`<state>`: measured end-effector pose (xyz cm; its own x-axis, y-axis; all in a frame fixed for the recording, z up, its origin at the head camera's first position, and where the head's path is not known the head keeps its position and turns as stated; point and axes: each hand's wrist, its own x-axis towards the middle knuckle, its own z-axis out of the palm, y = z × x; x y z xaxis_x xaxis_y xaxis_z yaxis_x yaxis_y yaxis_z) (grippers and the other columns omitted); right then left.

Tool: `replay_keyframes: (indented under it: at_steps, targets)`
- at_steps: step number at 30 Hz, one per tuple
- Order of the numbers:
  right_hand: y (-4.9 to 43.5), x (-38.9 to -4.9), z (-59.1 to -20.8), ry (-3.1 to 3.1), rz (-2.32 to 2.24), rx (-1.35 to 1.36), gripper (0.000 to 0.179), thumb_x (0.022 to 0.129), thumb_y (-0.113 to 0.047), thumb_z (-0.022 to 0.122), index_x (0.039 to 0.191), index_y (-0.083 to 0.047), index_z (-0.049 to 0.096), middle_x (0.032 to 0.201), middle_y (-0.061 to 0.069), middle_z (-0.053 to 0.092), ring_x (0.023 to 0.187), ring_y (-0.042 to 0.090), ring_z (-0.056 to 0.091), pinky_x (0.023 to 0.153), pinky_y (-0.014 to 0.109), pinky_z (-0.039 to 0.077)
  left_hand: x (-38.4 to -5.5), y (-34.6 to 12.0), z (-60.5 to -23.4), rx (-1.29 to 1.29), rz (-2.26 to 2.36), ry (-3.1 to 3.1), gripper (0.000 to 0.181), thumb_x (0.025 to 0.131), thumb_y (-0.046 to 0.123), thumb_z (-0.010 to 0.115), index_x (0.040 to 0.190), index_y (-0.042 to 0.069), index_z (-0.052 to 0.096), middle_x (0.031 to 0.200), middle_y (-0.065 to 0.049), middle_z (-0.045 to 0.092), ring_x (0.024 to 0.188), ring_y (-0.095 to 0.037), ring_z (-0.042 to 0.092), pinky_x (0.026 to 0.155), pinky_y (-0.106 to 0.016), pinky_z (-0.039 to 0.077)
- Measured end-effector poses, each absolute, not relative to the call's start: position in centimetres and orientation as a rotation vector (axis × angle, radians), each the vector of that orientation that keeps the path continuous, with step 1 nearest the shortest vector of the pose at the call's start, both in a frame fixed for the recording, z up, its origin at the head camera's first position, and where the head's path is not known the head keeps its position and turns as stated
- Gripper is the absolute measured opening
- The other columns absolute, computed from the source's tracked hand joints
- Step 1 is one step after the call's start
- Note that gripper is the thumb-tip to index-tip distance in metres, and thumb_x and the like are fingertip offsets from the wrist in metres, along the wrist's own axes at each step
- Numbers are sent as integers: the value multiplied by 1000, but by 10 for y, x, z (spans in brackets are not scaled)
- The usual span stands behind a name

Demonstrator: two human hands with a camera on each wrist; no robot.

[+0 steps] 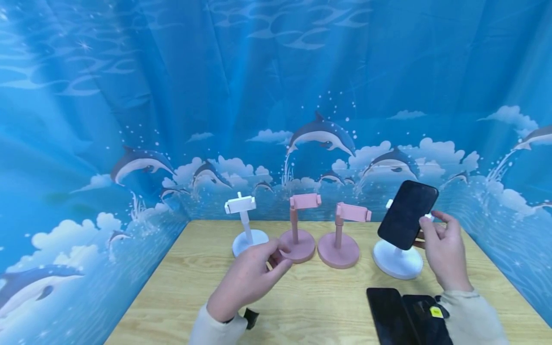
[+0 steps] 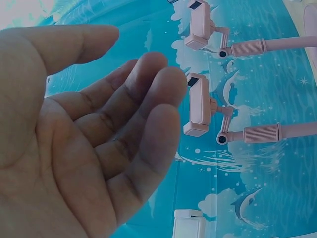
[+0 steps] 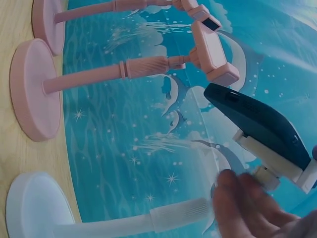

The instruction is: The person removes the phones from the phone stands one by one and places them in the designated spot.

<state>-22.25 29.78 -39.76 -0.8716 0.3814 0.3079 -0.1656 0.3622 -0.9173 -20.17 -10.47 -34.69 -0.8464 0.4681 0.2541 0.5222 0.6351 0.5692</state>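
Observation:
A black smartphone point(image 1: 407, 214) sits tilted in the clamp of a white phone stand point(image 1: 397, 260) at the right. My right hand point(image 1: 444, 244) grips that clamp at its right end, thumb in front and fingers behind. From the right wrist view, the fingers point(image 3: 230, 203) are against the back of the clamp point(image 3: 270, 157), beside its joint. My left hand point(image 1: 254, 273) holds nothing; its fingers are loosely curled in front of a pink phone stand point(image 1: 297, 247). The left wrist view shows its bare palm point(image 2: 69, 148).
Another pink phone stand point(image 1: 338, 251) and a white one point(image 1: 244, 206) stand in the same row, their clamps without phones. Two dark phones point(image 1: 392, 314) lie at the front right, one partly under my right sleeve. A blue dolphin-print curtain point(image 1: 276, 96) surrounds the wooden table point(image 1: 327, 306).

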Motion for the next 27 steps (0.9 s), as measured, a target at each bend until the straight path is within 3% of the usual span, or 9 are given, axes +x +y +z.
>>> replay_keyframes:
  at_steps: [3,5,9,12,16,20,23,27]
  targets:
    - [300,-222,-399,-2218,1557,-130,67,112,-40,32,158,8,20,132,31,53,82,-11,60,68,17,56,-202,-104,-347,-838,-997,-2771,16,103,28,66,116,20,69,85,18,65,78,0,62,67,-24,54]
    - [300,-220,-400,-2244,1596,-105,70,112,-43,29,158,10,22,139,33,46,85,-12,59,69,17,56,-202,-103,-347,-838,-998,-2775,16,103,28,66,116,20,69,85,18,65,78,0,62,67,-24,54]
    - [302,-219,-399,-2203,1709,-78,71,111,-45,36,154,11,33,126,3,58,90,-10,61,72,17,57,-201,-102,-347,-843,-999,-2772,14,102,27,66,115,21,69,85,18,65,78,1,62,67,-24,54]
    - [305,-219,-398,-2122,1832,-17,59,110,-43,44,147,3,47,112,-18,60,94,-8,63,75,16,56,-201,-102,-347,-846,-1002,-2758,13,102,26,66,114,21,70,84,18,65,77,1,62,66,-23,54]
    - [307,-219,-398,-2099,1873,22,37,110,-40,47,131,-13,58,109,-22,61,97,-8,62,77,13,55,-201,-102,-346,-846,-1009,-2744,12,102,25,65,112,21,71,83,18,65,76,1,62,65,-23,54]
    - [307,-218,-398,-2110,1830,-5,36,110,-38,46,130,-12,61,108,-24,60,98,-9,60,78,11,53,-202,-102,-347,-848,-1002,-2744,12,103,25,65,112,21,71,83,18,65,76,1,62,65,-23,53]
    - [306,-219,-398,-2092,1856,-21,51,110,-39,45,142,0,54,115,-20,60,102,-9,59,80,9,52,-202,-103,-348,-847,-1003,-2743,12,103,26,65,112,21,71,83,18,65,76,1,62,65,-23,53]
    - [305,-217,-398,-2044,1940,-40,73,110,-43,43,155,13,29,127,-12,57,105,-11,56,83,8,49,-202,-102,-347,-845,-1016,-2742,13,103,26,65,113,20,71,82,18,65,75,1,62,64,-23,53]
